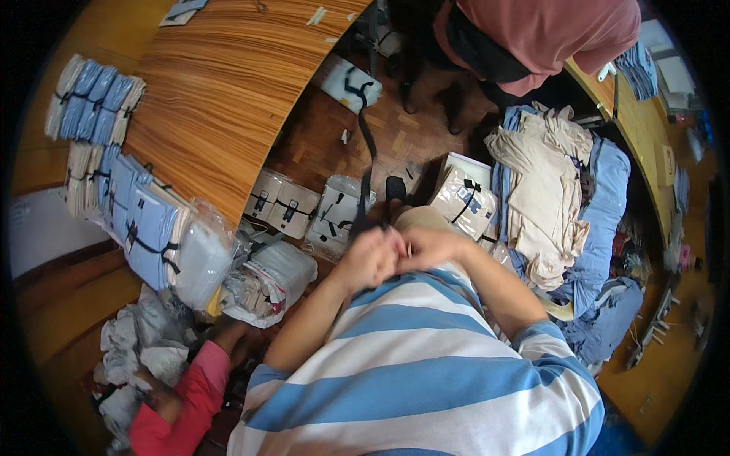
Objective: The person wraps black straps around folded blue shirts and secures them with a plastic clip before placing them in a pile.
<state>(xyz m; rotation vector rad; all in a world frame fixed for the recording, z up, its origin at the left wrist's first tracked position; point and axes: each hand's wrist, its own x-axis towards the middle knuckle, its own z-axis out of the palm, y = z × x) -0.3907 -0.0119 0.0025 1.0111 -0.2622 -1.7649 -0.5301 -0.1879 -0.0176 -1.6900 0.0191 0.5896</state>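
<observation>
In front of my striped shirt, my left hand (375, 258) and my right hand (435, 248) meet, both with closed fingers. A long black strap (368, 148) runs from my left hand out over the floor and ends in a loop near a packed bundle (346, 82). My left fingers are closed on its near end. The right fingertips press together against the left hand; what they pinch is hidden and slightly blurred.
A wood-grain table (220, 68) stands at the left beside strapped stacks of folded blue and beige cloth (144, 220). Beige garments (540, 182) pile up at the right. Wrapped packages (464, 194) lie on the floor. One person in pink (547, 34) stands ahead; another in red (190, 395) is low at the left.
</observation>
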